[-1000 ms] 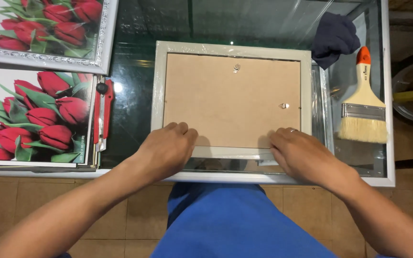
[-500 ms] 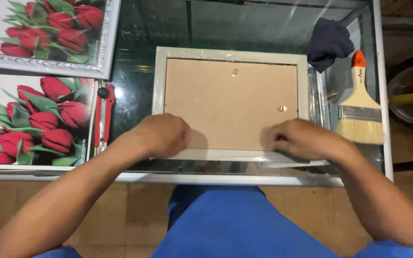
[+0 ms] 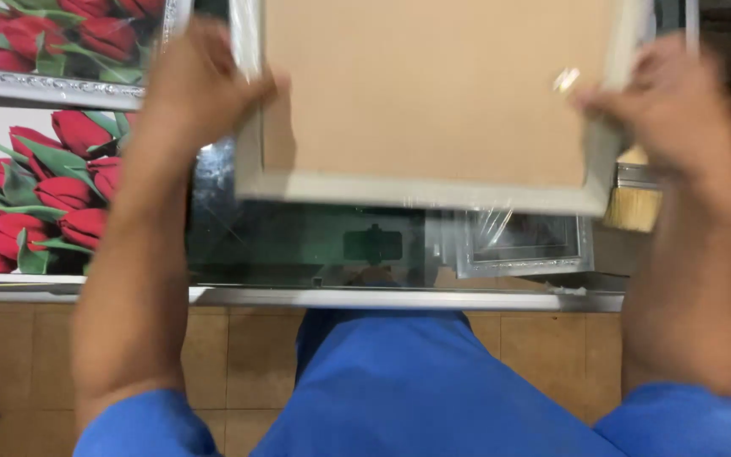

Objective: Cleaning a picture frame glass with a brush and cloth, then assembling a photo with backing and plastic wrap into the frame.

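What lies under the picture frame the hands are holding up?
Under the picture frame: the glass tabletop, a smaller silver frame below the glass, and brush bristles at its right corner. Anything directly beneath the backing board is covered.

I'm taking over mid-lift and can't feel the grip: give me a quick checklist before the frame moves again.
1. Left hand on the picture frame left side: ok.
2. Right hand on its right side: ok.
3. Frame lifted off the glass table: ok.
4. Backing board seated in frame: ok.
5. Paintbrush clear of the frame's right corner: not ok, right beside it.
6. Tulip pictures clear on the left: ok.
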